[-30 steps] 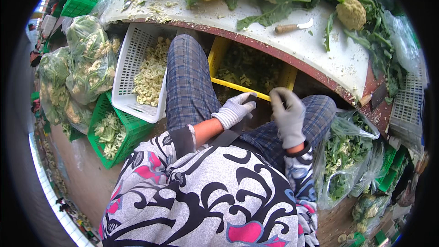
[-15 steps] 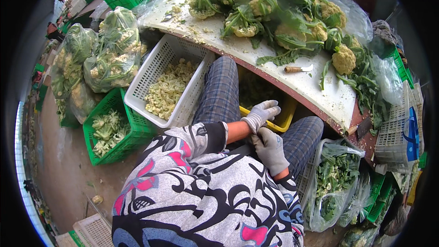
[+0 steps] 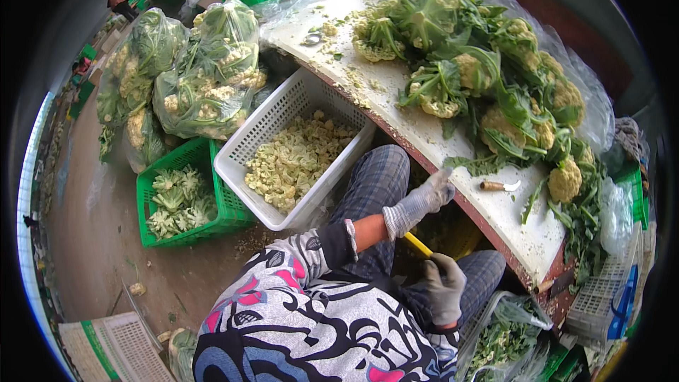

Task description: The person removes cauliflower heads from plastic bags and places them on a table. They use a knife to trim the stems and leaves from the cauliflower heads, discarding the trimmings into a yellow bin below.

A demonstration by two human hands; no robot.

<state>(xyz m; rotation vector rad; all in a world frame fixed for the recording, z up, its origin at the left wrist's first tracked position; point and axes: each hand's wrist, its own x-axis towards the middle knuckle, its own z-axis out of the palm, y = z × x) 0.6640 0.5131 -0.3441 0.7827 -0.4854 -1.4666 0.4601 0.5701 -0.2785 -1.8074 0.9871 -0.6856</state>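
My left hand (image 3: 421,201), in a white knit glove, reaches up with fingers apart to the red edge of the white table (image 3: 396,102) and holds nothing. My right hand (image 3: 445,286), in a grey glove, lies low between my knees with curled fingers at the rim of a yellow crate (image 3: 418,244), which is mostly hidden under the table. A small knife (image 3: 499,185) with a wooden handle lies on the table just right of my left hand. Whole cauliflowers with leaves (image 3: 481,78) are heaped on the table.
A white basket of cut florets (image 3: 297,155) stands by my left knee, with a green crate of cauliflower pieces (image 3: 180,198) beside it. Clear bags of cauliflower (image 3: 201,74) lean behind them. A bag of leaves (image 3: 506,332) sits at my right. White crates (image 3: 106,339) lie lower left.
The view has swung left and down. My left hand has left the yellow crate and risen to the table's edge. My right hand has stayed low by the crate.
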